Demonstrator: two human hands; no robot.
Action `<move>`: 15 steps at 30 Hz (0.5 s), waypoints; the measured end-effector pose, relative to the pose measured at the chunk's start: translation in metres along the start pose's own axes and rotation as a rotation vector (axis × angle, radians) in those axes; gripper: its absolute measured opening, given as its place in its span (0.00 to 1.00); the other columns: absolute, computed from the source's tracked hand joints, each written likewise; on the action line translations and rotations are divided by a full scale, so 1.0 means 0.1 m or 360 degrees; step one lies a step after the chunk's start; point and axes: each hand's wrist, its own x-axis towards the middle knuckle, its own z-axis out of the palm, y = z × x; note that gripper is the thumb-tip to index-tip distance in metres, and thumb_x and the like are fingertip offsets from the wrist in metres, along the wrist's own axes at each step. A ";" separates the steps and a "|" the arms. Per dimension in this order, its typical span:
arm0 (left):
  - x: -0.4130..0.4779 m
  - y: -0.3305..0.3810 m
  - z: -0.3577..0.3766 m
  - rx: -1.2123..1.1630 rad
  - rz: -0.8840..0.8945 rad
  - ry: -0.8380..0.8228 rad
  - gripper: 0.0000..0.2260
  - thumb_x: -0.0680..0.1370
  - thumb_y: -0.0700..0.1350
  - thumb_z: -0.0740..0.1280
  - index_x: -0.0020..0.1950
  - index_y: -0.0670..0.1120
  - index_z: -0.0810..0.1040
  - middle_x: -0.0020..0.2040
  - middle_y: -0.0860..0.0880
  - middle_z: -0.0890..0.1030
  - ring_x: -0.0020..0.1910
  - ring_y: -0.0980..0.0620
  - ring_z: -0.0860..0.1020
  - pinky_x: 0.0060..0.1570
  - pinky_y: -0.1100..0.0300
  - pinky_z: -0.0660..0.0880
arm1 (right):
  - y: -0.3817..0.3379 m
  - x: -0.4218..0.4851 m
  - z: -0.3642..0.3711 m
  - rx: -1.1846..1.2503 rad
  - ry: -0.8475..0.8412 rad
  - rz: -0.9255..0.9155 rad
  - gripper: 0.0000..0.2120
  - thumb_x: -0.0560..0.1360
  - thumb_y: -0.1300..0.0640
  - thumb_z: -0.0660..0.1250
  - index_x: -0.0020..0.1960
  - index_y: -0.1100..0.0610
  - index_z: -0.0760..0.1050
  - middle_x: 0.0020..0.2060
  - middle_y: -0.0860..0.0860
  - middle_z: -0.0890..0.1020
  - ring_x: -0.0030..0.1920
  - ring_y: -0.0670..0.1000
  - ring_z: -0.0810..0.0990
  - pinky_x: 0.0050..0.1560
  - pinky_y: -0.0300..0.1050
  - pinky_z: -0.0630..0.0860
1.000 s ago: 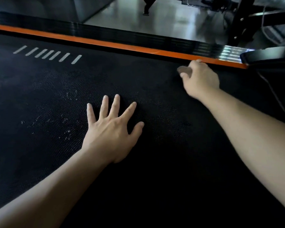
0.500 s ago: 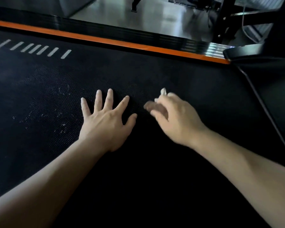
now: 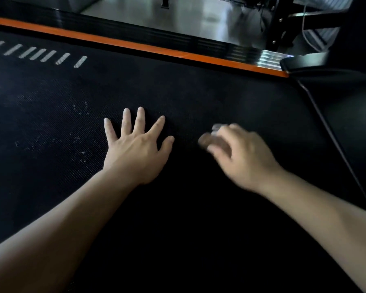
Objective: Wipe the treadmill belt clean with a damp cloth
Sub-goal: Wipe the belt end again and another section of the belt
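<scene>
Black, finely ribbed belt (image 3: 199, 92) fills most of the view, running from 9 o'clock across to 3 o'clock. Along its far edge, from 10 o'clock to 2 o'clock, lies an orange stripe (image 3: 135, 46), with a black grooved rail (image 3: 135, 31) just beyond it. Past the rail, at 12 o'clock, is a shiny grey floor (image 3: 199, 15), and at 1 o'clock stands a black metal frame (image 3: 283, 22). A dark, smooth cover (image 3: 347, 106) borders the belt at 3 o'clock.

At 10 o'clock a row of short white dashes (image 3: 40, 55) is printed on the belt. Pale specks (image 3: 76, 142) are scattered over the weave at 9 o'clock, just beside the left hand.

The left hand (image 3: 135, 153) lies flat near the centre, palm down on the belt, with its fingers straight and spread wide and the thumb pointing towards 3 o'clock. Its bare forearm comes in from 7 o'clock.

The right hand (image 3: 245, 157) is just right of centre, near the left hand but apart from it, and it is blurred. Its fingers are curled down towards the belt and bunched over a small pale cloth (image 3: 217, 129). Only a scrap of the cloth shows, at the fingertips on the hand's 10 o'clock side, against the belt. The blur hides how much of it the hand covers. The right forearm enters from 4 o'clock.
</scene>
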 end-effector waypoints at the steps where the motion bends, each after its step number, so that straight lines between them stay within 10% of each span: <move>1: 0.00 0.00 0.00 -0.0001 0.0001 -0.0005 0.30 0.81 0.68 0.44 0.83 0.62 0.50 0.85 0.45 0.44 0.83 0.41 0.38 0.76 0.32 0.34 | 0.11 0.12 -0.01 -0.0066 0.0074 0.0170 0.17 0.79 0.42 0.62 0.56 0.54 0.75 0.56 0.53 0.81 0.48 0.60 0.83 0.49 0.56 0.79; 4: 0.00 0.00 0.00 0.0018 0.0001 -0.0013 0.30 0.81 0.68 0.45 0.83 0.62 0.50 0.85 0.45 0.44 0.83 0.41 0.38 0.76 0.32 0.34 | 0.07 0.12 0.06 -0.0132 0.0156 0.0379 0.14 0.79 0.45 0.64 0.54 0.56 0.74 0.51 0.54 0.79 0.46 0.61 0.80 0.45 0.55 0.77; 10: -0.02 0.01 -0.02 -0.0009 0.0006 0.0017 0.30 0.82 0.67 0.47 0.83 0.60 0.53 0.85 0.43 0.47 0.83 0.40 0.40 0.76 0.31 0.35 | -0.41 -0.52 -0.05 0.0114 -0.0159 -0.0177 0.18 0.78 0.42 0.60 0.55 0.54 0.77 0.50 0.51 0.82 0.46 0.56 0.83 0.45 0.54 0.77; 15: -0.13 0.03 -0.07 -0.0121 0.0154 0.0069 0.27 0.83 0.63 0.51 0.80 0.55 0.64 0.84 0.43 0.57 0.84 0.43 0.47 0.79 0.35 0.39 | 0.10 -0.24 -0.06 -0.0175 0.0132 0.0341 0.14 0.79 0.47 0.66 0.54 0.57 0.76 0.51 0.55 0.80 0.45 0.62 0.82 0.44 0.55 0.78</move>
